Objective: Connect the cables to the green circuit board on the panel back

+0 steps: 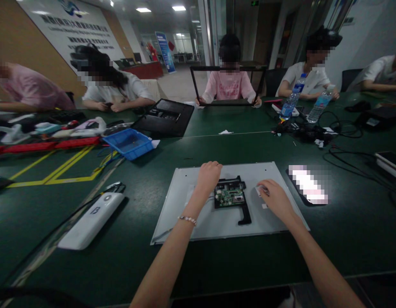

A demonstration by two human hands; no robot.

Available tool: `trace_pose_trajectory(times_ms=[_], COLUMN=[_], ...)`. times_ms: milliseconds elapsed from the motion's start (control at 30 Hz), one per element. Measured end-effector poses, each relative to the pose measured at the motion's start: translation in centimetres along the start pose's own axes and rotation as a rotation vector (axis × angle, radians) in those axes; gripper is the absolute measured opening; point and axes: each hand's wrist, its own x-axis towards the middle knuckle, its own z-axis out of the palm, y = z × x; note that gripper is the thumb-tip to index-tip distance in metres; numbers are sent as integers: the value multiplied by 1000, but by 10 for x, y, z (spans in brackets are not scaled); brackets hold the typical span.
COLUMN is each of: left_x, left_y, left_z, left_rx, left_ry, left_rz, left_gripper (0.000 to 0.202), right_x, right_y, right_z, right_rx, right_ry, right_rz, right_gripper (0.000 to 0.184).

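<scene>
A pale flat panel (181,188), apparently the back of a display, lies on the table before me. On its middle sits a black bracket (245,213) with a green circuit board (230,196). My left hand (209,179) is at the bracket's upper left corner, its fingers curled down and mostly hidden by the back of the hand. To the right of the board, my right hand (276,196) has its thumb and fingers brought together at a small white sticker (258,191). Another small white patch (265,206) is just below these fingers.
A white power bank (92,220) with a cable lies left of the panel, a lit phone (307,185) right of it. Beyond are a blue basket (130,143), a black casing (166,117) and water bottles (292,96). Across the table, a person holds a black frame (228,104).
</scene>
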Motion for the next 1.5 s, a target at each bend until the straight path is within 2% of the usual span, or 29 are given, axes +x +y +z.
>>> trace_pose_trajectory(times_ms=[233,400,567,667,800,933,1067,1200,1500], left_x=[-3,-17,-44,-61,-76,-85,-89,-90,-89], left_y=[6,-3,-26,-46,-72,-87,-91,-90,-87], left_z=[10,3,-3,0,6,7,7,7,10], left_rx=[-54,-130,-384,-380,-400,-421,-461,-457,-431], left_ry=[-4,16,35,64,5,-35,-96,-132,-107], left_rz=[-15,-81,-76,-153,-231,-252,-267,-290,-335], left_gripper=[21,25,34,40,36,40,45,41,33], right_x=[0,0,1,0,0,-1,-1,-2,-2], right_y=[1,6,7,8,10,11,12,16,16], right_z=[-1,-3,-6,-8,-9,-7,-7,-6,-3], right_rx=[11,22,24,12,14,17,32,110,136], right_ry=[17,28,-9,-12,-5,-8,-21,-45,-36], right_rz=[1,14,8,18,39,39,30,44,70], right_gripper=[22,25,29,32,34,34,35,37,33])
